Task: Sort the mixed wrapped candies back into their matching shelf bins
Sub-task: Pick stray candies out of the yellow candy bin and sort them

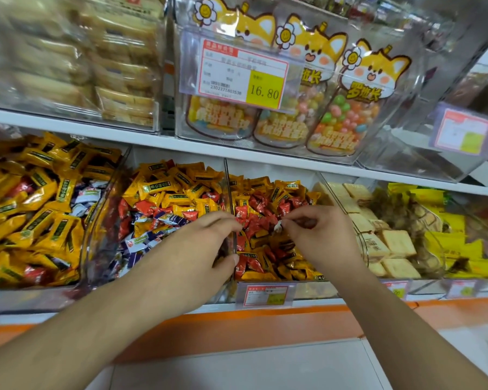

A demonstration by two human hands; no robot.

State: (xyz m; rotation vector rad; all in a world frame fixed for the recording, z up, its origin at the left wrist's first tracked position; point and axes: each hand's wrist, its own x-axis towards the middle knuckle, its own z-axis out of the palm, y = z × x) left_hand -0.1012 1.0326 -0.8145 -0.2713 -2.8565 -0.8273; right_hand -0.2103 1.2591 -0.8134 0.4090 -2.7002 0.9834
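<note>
Shelf: clear bins (104, 220) side by side, walls keeping kinds apart; yet yellow, red and blue-white candies (164, 209) lie mixed in them
Divider: clear wall (229, 198) between the two middle bins; both hands work right beside it
Left hand: (206, 243) over the divider, fingers curled toward the red pile; whether it holds anything, I cannot tell
Right hand: (313, 232) pinches a small white-tipped candy (278, 228) just above the red ones, probably lifting out a stray
Above: jars (335, 119) of coloured sweets behind a price tag (243, 74)
</note>
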